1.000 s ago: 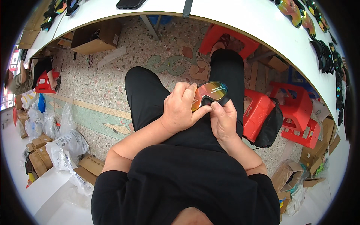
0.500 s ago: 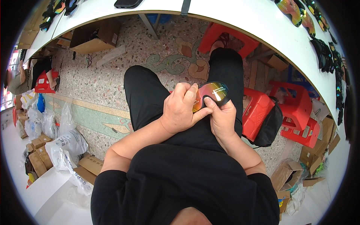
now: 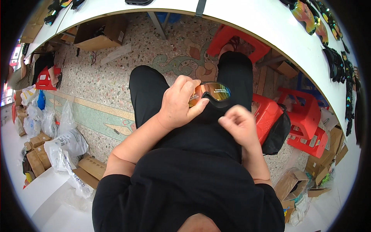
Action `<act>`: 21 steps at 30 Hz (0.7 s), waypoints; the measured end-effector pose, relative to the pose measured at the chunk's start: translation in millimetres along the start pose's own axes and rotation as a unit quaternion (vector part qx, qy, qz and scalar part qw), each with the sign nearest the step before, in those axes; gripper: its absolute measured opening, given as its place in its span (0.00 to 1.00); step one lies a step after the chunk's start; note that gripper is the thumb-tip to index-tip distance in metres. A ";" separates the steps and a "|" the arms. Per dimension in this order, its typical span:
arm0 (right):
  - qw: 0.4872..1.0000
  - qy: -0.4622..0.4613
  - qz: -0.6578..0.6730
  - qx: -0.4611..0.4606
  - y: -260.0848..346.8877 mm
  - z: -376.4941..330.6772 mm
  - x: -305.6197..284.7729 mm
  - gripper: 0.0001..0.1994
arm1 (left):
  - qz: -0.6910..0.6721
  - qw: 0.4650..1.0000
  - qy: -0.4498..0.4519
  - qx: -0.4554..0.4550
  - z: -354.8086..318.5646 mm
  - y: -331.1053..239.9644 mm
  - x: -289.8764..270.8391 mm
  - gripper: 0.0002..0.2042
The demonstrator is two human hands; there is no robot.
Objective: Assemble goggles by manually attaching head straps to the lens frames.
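A pair of ski goggles (image 3: 221,92) with a dark frame and a mirrored lens, shading from orange to green-blue, is held over my lap. Printed lettering shows on the lens. My left hand (image 3: 179,102) is closed around the goggles' left end, its thumb along the lower rim near the nose notch, and it covers that end. Apart from the goggles, a little below and right of them, is my right hand (image 3: 240,125). Its fingers look curled but are smeared by motion, and I cannot tell whether anything is in them.
A white table (image 3: 247,21) curves across the front, with more goggles (image 3: 303,16) at its right end. Red plastic stools (image 3: 299,112) and a black bag (image 3: 277,133) stand to my right. Plastic bags (image 3: 67,145) and cartons lie at left; a person (image 3: 29,73) sits at far left.
My right hand has let go of the goggles' right end and moved down and right. My left hand still holds the goggles, which have shifted slightly left and tilted.
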State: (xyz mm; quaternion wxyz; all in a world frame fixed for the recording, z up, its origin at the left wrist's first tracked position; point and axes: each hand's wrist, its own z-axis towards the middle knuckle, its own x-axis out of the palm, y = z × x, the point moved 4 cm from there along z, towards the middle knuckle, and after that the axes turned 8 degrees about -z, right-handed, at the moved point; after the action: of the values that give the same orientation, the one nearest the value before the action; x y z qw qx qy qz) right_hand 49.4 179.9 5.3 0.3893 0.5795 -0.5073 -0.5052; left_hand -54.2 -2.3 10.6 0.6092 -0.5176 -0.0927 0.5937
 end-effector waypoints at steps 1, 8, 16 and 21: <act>0.991 -0.084 -0.099 -0.040 7.1 -0.7 -16.9 0.12 | 0.000 1.000 -0.001 -0.002 0.2 1.4 -1.2 0.20; 0.960 0.027 -0.231 -0.157 31.0 35.2 -30.4 0.33 | -0.093 0.987 0.119 -0.046 -2.4 -4.7 7.0 0.19; 0.954 -0.006 -0.166 -0.248 15.7 35.5 -5.1 0.20 | -0.019 0.992 0.123 -0.014 -8.2 -15.5 4.5 0.26; 0.956 -0.064 -0.149 -0.244 -6.2 33.6 6.1 0.19 | 0.032 0.986 0.161 -0.020 -4.8 -16.7 7.0 0.30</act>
State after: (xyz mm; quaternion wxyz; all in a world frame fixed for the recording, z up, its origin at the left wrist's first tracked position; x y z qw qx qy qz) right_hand 17.5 177.1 -8.2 0.4062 0.5024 -0.3006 -0.7016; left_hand -38.3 5.0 17.3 0.5862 -0.6208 0.0115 0.5204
